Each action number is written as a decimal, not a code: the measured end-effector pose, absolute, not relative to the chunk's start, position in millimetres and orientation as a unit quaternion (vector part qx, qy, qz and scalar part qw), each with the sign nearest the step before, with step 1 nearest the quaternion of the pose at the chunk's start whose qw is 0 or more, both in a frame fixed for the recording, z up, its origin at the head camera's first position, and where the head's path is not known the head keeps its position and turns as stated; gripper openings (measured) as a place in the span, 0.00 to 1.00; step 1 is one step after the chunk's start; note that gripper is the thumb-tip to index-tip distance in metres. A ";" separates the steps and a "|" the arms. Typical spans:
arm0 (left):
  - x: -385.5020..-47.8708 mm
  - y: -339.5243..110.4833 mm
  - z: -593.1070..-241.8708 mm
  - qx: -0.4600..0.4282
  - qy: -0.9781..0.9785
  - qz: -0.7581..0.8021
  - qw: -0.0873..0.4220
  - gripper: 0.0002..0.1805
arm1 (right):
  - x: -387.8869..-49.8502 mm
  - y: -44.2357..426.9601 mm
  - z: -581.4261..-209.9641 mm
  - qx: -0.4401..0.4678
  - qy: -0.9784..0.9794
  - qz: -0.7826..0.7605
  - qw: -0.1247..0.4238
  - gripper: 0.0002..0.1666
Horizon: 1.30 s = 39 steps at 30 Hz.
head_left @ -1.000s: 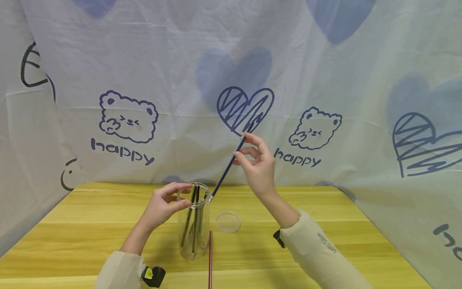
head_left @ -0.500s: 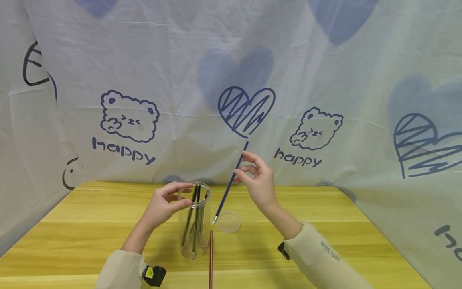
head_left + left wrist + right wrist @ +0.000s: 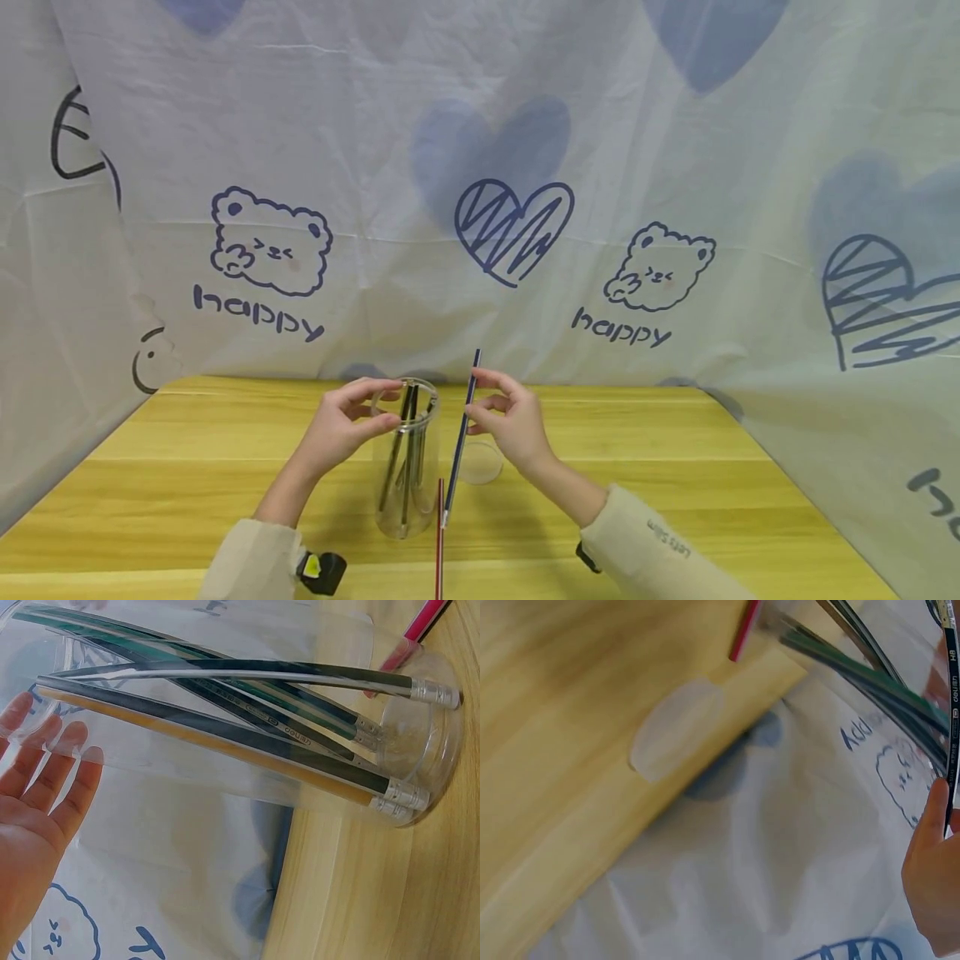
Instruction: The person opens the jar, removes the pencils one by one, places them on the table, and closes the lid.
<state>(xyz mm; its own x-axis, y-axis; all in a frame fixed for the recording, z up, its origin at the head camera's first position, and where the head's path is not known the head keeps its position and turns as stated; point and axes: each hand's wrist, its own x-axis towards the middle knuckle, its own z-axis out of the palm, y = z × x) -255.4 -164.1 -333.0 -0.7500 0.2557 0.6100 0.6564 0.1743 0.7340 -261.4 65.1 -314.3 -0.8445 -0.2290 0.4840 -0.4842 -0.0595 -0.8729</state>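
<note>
Against the earlier frames, we log the right hand (image 3: 513,421) lower, its dark blue pencil (image 3: 459,446) steeper, eraser end down beside the red pencil (image 3: 440,558). We see thumb and fingertips pinching the shaft; the left hand (image 3: 341,421) grips the jar (image 3: 429,487) at its rim. Jar: clear, cylindrical, holding slim pencils (image 3: 225,730) with metal ferrules. Table (image 3: 637,500): wood-grained.

Tbl. (image 3: 187,483) surfaced in yellow woodgrain, grain run side to side. Clear cyl. jar (image 3: 430,492) stood upright on it, slightly L of ctr. Thin clear round disc (image 3: 483,463) laid flat to R of jar, set apart from it. Red pencil (image 3: 439,567) laid pointing away, far end placed near jar's R side, near end cut off by bottom of head view.
</note>
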 end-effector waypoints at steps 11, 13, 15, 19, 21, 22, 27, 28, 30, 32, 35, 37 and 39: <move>-257.0 -163.4 -333.1 -0.312 -0.746 -0.561 0.179 0.20 | -258.1 60.3 -341.1 0.203 -0.706 0.679 0.005 0.27; -257.0 -163.7 -333.3 -0.313 -0.745 -0.561 0.180 0.20 | -256.6 58.8 -345.2 0.193 -0.710 0.677 -0.009 0.27; -256.8 -164.1 -333.4 -0.312 -0.744 -0.562 0.180 0.20 | -254.9 57.3 -349.5 0.188 -0.714 0.674 -0.022 0.27; -257.0 -164.5 -333.4 -0.310 -0.746 -0.562 0.179 0.20 | -253.2 56.7 -358.7 0.184 -0.721 0.667 -0.038 0.27; -257.1 -164.6 -333.4 -0.309 -0.746 -0.562 0.179 0.20 | -252.6 57.2 -363.3 0.181 -0.723 0.666 -0.044 0.27; -257.2 -164.5 -333.4 -0.308 -0.747 -0.562 0.179 0.20 | -252.2 57.6 -365.6 0.180 -0.723 0.666 -0.048 0.27; -256.8 -164.2 -333.0 -0.306 -0.748 -0.562 0.176 0.20 | -250.3 59.7 -376.0 0.179 -0.723 0.664 -0.069 0.27; -256.7 -164.1 -333.0 -0.306 -0.748 -0.562 0.176 0.20 | -249.9 59.7 -377.3 0.180 -0.725 0.661 -0.071 0.27; -256.7 -164.1 -333.1 -0.308 -0.747 -0.562 0.177 0.20 | -249.4 59.2 -379.6 0.177 -0.729 0.656 -0.079 0.28; -256.8 -164.1 -333.3 -0.310 -0.746 -0.562 0.179 0.20 | -248.9 57.8 -381.2 0.174 -0.736 0.648 -0.087 0.28; -256.7 -164.3 -333.6 -0.313 -0.744 -0.562 0.182 0.20 | -247.7 55.1 -382.0 0.165 -0.748 0.635 -0.102 0.29; -256.6 -164.5 -333.7 -0.314 -0.743 -0.562 0.184 0.20 | -246.4 53.3 -382.4 0.158 -0.757 0.625 -0.109 0.30; -256.4 -164.6 -333.7 -0.314 -0.743 -0.562 0.184 0.20 | -244.7 52.0 -383.0 0.151 -0.764 0.617 -0.116 0.30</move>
